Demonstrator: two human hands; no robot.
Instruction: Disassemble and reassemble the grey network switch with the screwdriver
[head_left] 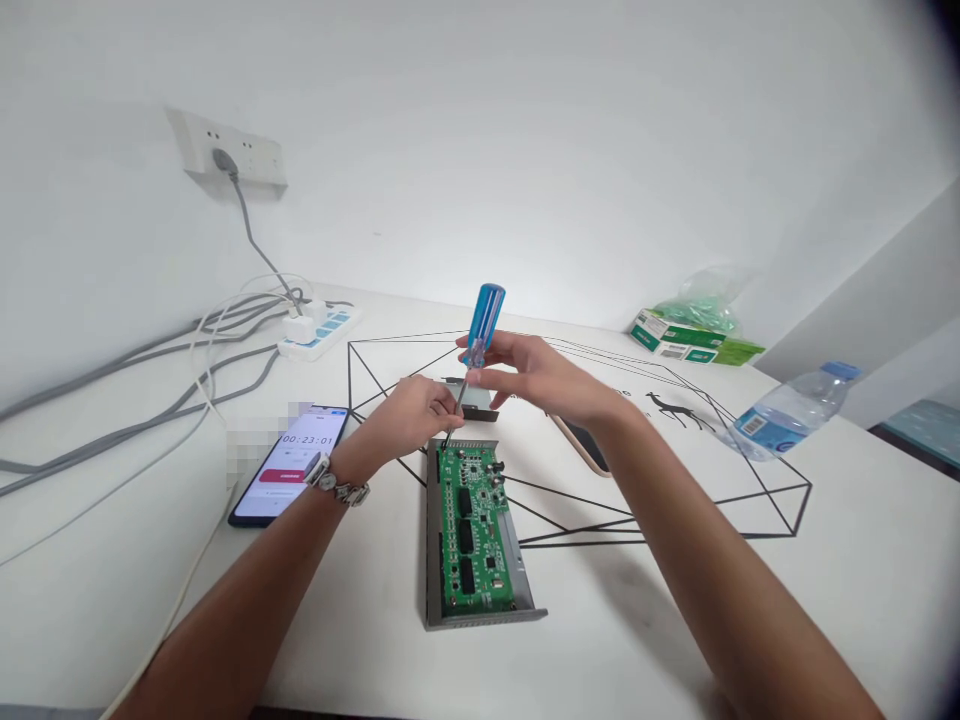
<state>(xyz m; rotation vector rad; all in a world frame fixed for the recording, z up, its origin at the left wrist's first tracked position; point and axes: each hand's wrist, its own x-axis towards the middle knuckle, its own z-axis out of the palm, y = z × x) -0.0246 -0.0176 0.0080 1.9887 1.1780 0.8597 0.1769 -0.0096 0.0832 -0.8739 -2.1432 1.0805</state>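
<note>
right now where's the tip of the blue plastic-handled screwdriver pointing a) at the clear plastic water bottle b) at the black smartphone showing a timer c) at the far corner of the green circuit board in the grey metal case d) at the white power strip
C: the thin metal shaft of the blue plastic-handled screwdriver runs down to the far corner of the green circuit board.

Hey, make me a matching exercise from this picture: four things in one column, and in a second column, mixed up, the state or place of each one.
1. Blue-handled screwdriver
2. Green circuit board
3. Smartphone
4. Plastic water bottle

A. Lying on its side with a blue cap
B. Lying flat with a timer on its screen
C. Held handle-up by the right hand
D. Seated in a grey metal chassis

Pairs: 1-C, 2-D, 3-B, 4-A.
</note>
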